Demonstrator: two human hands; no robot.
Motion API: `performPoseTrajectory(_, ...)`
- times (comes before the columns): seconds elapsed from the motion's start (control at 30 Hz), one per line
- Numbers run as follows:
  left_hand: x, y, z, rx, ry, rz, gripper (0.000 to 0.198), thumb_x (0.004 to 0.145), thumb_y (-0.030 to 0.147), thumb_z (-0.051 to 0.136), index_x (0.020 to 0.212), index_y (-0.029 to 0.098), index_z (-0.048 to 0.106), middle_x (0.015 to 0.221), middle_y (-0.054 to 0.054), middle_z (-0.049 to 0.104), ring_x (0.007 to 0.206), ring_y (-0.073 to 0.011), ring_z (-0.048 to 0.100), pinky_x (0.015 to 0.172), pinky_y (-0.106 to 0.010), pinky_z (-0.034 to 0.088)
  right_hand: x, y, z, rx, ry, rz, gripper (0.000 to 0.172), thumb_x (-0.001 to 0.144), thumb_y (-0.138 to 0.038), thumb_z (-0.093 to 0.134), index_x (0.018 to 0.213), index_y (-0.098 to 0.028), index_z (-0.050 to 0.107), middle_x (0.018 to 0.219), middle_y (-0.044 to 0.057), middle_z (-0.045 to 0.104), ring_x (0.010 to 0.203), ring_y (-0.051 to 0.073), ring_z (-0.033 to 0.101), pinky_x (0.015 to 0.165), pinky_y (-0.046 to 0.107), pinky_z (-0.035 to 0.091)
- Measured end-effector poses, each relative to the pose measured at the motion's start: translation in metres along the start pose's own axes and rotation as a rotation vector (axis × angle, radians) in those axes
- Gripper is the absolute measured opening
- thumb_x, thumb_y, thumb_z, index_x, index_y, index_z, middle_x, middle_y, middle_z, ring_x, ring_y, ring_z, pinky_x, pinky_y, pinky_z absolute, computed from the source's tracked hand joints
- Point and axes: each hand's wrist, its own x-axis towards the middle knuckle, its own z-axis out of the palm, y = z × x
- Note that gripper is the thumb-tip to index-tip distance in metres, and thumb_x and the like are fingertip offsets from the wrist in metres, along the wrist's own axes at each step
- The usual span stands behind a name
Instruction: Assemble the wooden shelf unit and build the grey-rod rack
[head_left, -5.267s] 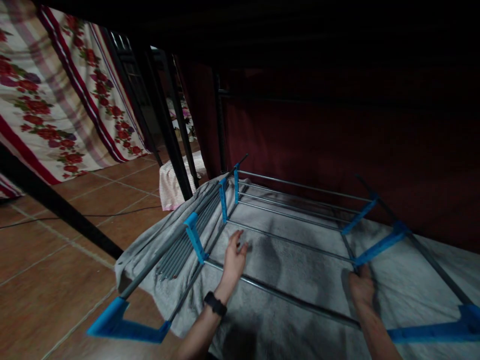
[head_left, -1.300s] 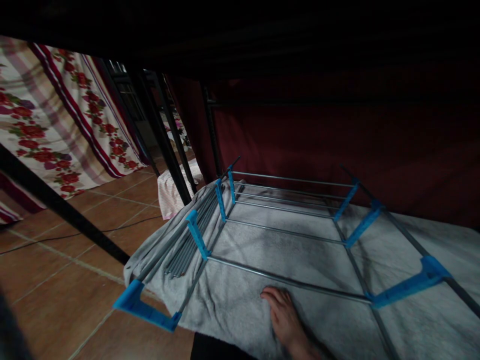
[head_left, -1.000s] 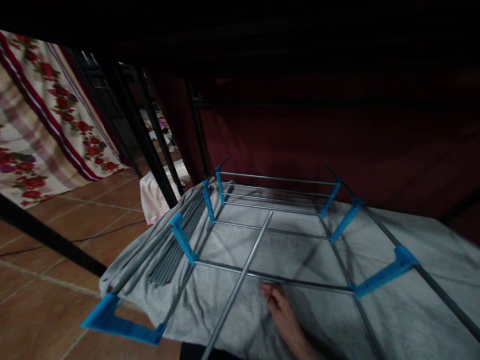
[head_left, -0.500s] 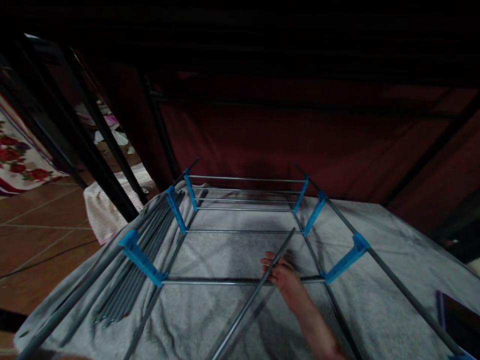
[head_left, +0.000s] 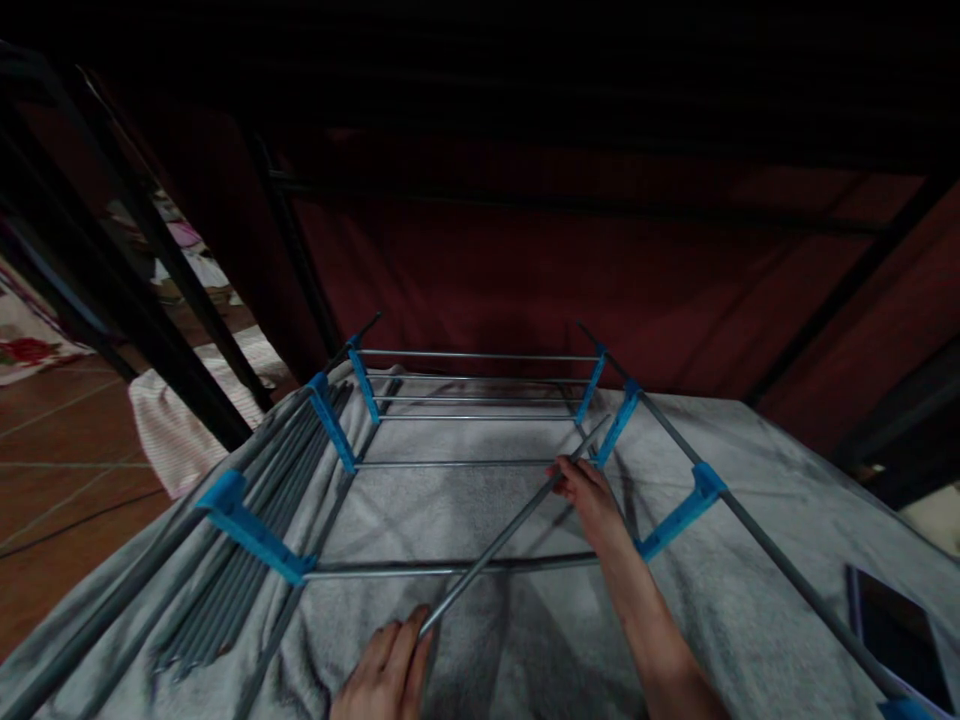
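A loose grey metal tube (head_left: 504,538) slants across the middle of the view, from the near left up to the right. My left hand (head_left: 386,665) is closed round its near end. Toward its far end, the fingers of my right hand (head_left: 586,492) are wrapped round it, leaving the tip sticking out. Under and around the tube lies a frame of grey tubes joined by blue plastic brackets (head_left: 255,532). The held tube passes above a crossbar (head_left: 375,571) of this frame, and my right hand is close to a blue bracket (head_left: 619,428) on the right side.
A bundle of several loose grey tubes (head_left: 251,555) lies inside the frame's left side. Everything rests on a grey blanket (head_left: 757,480). A phone (head_left: 896,630) lies at the right. Dark posts and a dark red cloth (head_left: 525,270) stand behind; tiled floor shows at left.
My left hand has come into view, gripping the tube's near end. My right hand has moved up and right and closed its fingers round the tube. The view has shifted slightly.
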Motion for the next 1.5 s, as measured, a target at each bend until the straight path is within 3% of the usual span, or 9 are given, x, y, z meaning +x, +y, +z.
performPoseTrajectory(0.13,0.04,0.016,-0.008,0.082,0.067,0.058,0.035,0.1,0.034,0.035,0.113,0.023,0.065,0.097,-0.005,0.072,0.078,-0.0174,0.072,0.065,-0.025,0.058,0.017,-0.003,-0.003,0.058,0.019,0.007,0.039,0.061,-0.048,0.083,0.087,-0.02,0.071,0.083,0.004,0.074,0.078,0.018,0.067,0.07,0.029,0.052)
performPoseTrajectory(0.37,0.089,0.025,-0.007,0.159,-0.053,0.034,0.03,0.1,0.024,0.036,0.116,0.023,0.061,0.098,-0.003,0.069,0.077,-0.0162,0.07,0.063,-0.025,0.053,0.029,-0.006,0.0,0.067,0.014,0.019,0.035,0.063,-0.046,0.082,0.083,-0.02,0.069,0.082,0.003,0.075,0.069,0.014,0.064,0.065,0.027,0.051)
performPoseTrajectory(0.57,0.121,0.028,-0.014,0.175,-0.033,0.045,0.029,0.1,0.026,0.037,0.112,0.021,0.062,0.094,-0.004,0.068,0.079,-0.0188,0.069,0.068,-0.029,0.052,0.041,-0.025,0.005,0.094,0.005,-0.023,0.033,0.063,-0.044,0.082,0.079,-0.02,0.066,0.081,0.002,0.074,0.066,0.013,0.064,0.065,0.026,0.05)
performPoseTrajectory(1.07,0.16,0.018,-0.017,0.213,-0.038,0.072,0.03,0.1,0.028,0.036,0.11,0.02,0.063,0.093,-0.005,0.067,0.082,-0.0207,0.067,0.071,-0.031,0.048,0.055,-0.041,0.012,0.127,-0.021,-0.02,0.031,0.062,-0.043,0.083,0.075,-0.022,0.064,0.081,0.001,0.074,0.065,0.013,0.064,0.064,0.025,0.05)
performPoseTrajectory(1.5,0.2,0.02,-0.043,0.331,0.028,0.159,0.038,0.091,0.011,0.04,0.121,0.019,0.061,0.097,-0.007,0.066,0.081,-0.0237,0.059,0.075,-0.035,0.043,0.06,-0.05,0.014,0.207,-0.073,0.024,0.027,0.066,-0.036,0.081,0.083,-0.023,0.066,0.083,0.001,0.073,0.071,0.014,0.066,0.067,0.025,0.052)
